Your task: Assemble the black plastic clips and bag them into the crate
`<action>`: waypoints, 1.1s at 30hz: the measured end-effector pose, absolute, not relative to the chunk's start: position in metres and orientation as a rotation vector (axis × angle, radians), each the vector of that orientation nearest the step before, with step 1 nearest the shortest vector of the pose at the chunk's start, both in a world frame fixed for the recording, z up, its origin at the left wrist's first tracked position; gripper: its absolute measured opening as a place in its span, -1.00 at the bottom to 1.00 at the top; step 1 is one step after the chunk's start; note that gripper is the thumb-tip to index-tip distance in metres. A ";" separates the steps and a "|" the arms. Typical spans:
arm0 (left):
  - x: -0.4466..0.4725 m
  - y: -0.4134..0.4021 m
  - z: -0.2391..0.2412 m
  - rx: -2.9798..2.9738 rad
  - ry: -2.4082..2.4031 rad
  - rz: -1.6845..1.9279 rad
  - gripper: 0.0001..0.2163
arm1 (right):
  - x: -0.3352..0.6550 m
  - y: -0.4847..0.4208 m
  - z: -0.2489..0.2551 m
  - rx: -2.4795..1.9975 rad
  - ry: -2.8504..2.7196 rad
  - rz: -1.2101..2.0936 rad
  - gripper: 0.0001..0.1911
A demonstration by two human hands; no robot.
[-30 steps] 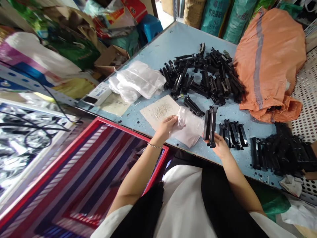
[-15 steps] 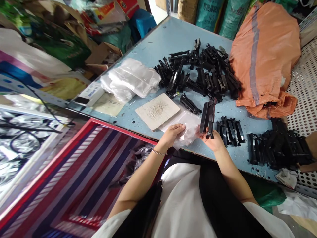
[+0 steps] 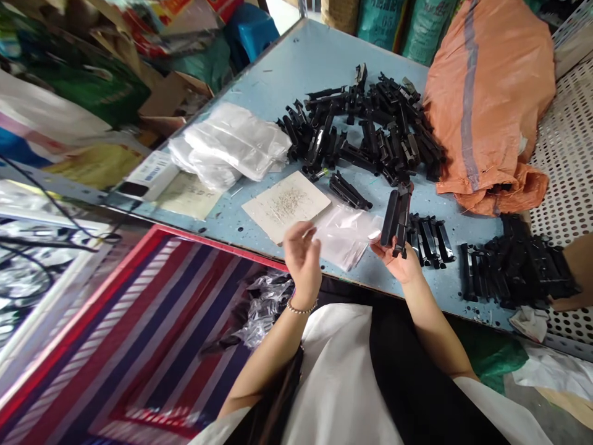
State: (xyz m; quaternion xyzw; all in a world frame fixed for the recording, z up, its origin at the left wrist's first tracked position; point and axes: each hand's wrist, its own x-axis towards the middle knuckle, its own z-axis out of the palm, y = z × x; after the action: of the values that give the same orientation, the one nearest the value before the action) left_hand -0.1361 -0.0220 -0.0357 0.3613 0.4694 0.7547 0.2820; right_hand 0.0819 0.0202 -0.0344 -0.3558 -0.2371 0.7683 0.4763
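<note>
My left hand is raised over the table's front edge, loosely curled, with thumb and fingers apart and nothing in it. A stack of clear plastic bags lies on the table between my hands. My right hand holds a pair of long black plastic parts upright, its fingers around their lower ends. These fingertips are beside the corner of the bags; whether they touch it I cannot tell. Left of the bags lies a beige board with specks on top. Just behind it are a few more black parts.
A heap of black parts covers the table's middle. Rows of parts lie to the right, near another person's hand. An orange sack stands behind. White bags lie left; a red-rimmed crate stands below.
My left hand has let go of the plastic bag, moved left and lifted off it. The bag lies flatter now. My right hand still holds the black parts.
</note>
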 end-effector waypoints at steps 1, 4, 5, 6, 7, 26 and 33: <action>-0.130 -0.025 -0.033 1.251 1.301 1.880 -0.80 | 0.082 0.019 -0.033 -0.878 -0.595 1.888 -0.76; -0.117 -0.018 -0.031 1.622 1.264 1.361 -0.67 | 0.082 0.018 -0.028 -0.869 -0.627 1.928 -0.72; -0.115 -0.013 -0.032 1.599 1.246 1.260 -0.60 | 0.083 0.017 -0.027 -0.859 -0.639 1.931 -0.73; -0.113 -0.006 -0.034 1.544 1.223 1.186 -0.54 | 0.084 0.017 -0.025 -0.850 -0.652 1.926 -0.74; -0.112 0.000 -0.036 1.480 1.181 1.120 -0.50 | 0.086 0.017 -0.023 -0.846 -0.667 1.916 -0.75; -0.108 -0.015 -0.017 1.188 1.031 1.143 -0.62 | 0.078 0.013 -0.020 -0.954 -0.700 1.750 -0.65; -0.084 0.004 -0.026 1.082 1.193 1.059 -0.69 | 0.083 0.015 -0.020 -0.954 -0.776 1.766 -0.66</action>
State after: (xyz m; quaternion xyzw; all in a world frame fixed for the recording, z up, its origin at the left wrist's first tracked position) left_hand -0.0840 0.0036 -0.0257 0.4609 0.5085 0.4512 0.5705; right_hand 0.0829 0.0148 -0.0199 -0.3901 -0.3176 0.7221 0.4750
